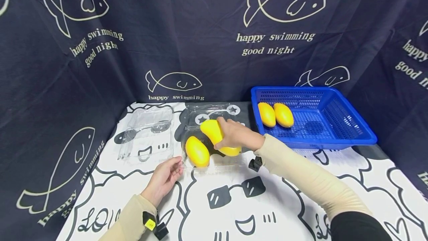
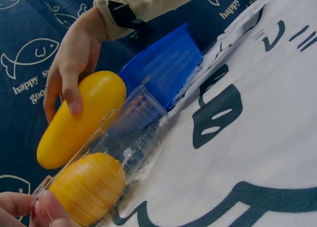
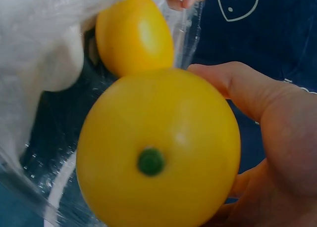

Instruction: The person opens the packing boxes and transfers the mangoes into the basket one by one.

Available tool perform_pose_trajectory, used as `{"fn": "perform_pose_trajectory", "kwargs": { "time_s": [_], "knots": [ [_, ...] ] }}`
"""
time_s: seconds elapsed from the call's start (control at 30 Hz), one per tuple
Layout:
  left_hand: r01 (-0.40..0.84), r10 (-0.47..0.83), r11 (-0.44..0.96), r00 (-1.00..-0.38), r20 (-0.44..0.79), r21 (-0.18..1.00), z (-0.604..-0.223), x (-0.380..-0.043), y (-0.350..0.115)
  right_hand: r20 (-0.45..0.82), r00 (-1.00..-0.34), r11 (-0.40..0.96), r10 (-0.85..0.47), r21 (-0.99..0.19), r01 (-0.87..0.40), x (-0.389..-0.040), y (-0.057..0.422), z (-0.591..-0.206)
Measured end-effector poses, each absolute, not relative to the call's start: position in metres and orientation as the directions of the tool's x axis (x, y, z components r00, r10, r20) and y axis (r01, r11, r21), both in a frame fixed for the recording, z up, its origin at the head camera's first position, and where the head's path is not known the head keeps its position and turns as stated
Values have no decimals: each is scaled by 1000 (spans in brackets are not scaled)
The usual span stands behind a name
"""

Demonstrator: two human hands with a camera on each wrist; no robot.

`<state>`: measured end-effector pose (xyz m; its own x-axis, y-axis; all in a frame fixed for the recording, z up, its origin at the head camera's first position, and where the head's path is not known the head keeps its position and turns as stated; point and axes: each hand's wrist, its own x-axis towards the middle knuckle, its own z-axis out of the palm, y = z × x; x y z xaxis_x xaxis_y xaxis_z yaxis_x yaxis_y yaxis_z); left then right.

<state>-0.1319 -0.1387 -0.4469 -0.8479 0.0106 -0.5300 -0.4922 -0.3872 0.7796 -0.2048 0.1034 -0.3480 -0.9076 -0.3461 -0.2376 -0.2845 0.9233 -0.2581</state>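
In the head view my right hand [image 1: 235, 135] grips a yellow mango [image 1: 211, 131] above a clear plastic clamshell box [image 1: 214, 167]. Its fingers and thumb lie around the fruit's middle; a green stem end faces the right wrist camera. Another mango [image 1: 197, 151] lies in the left part of this box, just beside the held one. My left hand [image 1: 167, 177] is at the box's near left corner, where thumb and finger pinch the rim in the left wrist view. The box's lid [image 1: 190, 116] stands opened toward the back.
A blue plastic basket [image 1: 347, 122] at the back right contains two mangoes [image 1: 283, 115] along its left side. Left of the working box lies another clear clamshell [image 1: 147, 137], opened. A dark fish-print curtain [image 1: 207, 29] hangs behind the cartoon-print tablecloth [image 1: 247, 203].
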Motion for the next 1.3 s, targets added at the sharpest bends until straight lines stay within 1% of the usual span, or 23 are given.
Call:
{"fn": "perform_pose_trajectory", "kwargs": {
  "time_s": [0.4, 0.67, 1.0, 1.13, 1.3],
  "knots": [
    [-491, 0, -380, -848, -530, 784, -448, -132, -138, -181, -920, 911, -347, -300, -284, -214, 117, -324],
    [-487, 1, -384, -850, -527, 784, -449, -134, -138, -132, -932, 909, -336, -305, -285, -218, 131, -309],
    [-488, -2, -386, -848, -530, 783, -450, -133, -137, -119, -947, 914, -297, -323, -246, -223, 150, -303],
    [-488, -3, -387, -848, -530, 783, -450, -134, -137, -108, -954, 920, -279, -314, -234, -228, 159, -301],
    [-491, 5, -394, -847, -532, 777, -448, -134, -137, -112, -957, 916, -269, -338, -218, -232, 170, -297]
  ]
}}
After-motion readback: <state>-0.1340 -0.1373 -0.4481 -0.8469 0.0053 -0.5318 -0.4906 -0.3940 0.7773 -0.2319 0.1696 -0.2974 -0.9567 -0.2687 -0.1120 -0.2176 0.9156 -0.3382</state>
